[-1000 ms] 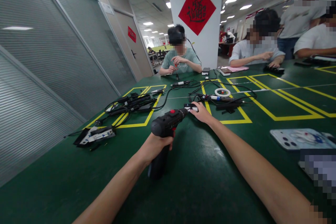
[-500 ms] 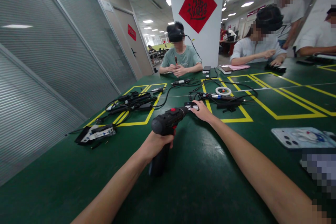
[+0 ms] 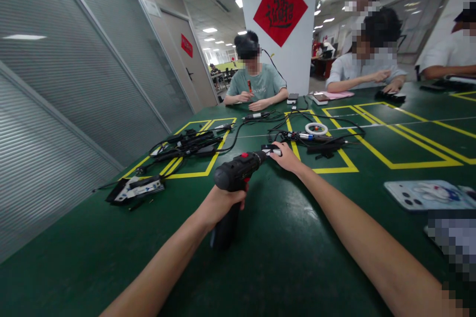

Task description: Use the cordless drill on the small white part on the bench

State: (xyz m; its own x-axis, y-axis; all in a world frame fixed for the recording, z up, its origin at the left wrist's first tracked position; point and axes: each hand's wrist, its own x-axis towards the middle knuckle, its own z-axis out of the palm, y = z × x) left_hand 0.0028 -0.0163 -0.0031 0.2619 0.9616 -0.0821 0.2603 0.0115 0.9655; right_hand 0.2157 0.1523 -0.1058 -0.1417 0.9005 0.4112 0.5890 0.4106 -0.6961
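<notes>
My left hand point(image 3: 225, 203) is wrapped round the grip of a black cordless drill point(image 3: 234, 172) with a red button on top. The drill's nose points away from me, toward a small black-and-white box-like piece point(image 3: 271, 149). My right hand point(image 3: 284, 156) grips that piece at its right side, low over the green table. Whether the drill's tip touches the piece cannot be made out, since the chuck hides the spot.
Tangled black cables point(image 3: 186, 146) and an opened black device point(image 3: 137, 188) lie left. Beyond my right hand are a soldering-iron-like tool point(image 3: 308, 136) and a white ring point(image 3: 316, 129). A phone point(image 3: 427, 194) rests at right. Co-workers sit across the green table point(image 3: 297, 257).
My hands, the drill and the small piece stay almost still. Across the table, a co-worker's hands have moved apart, one holding an orange-handled tool. A standing person has shifted left.
</notes>
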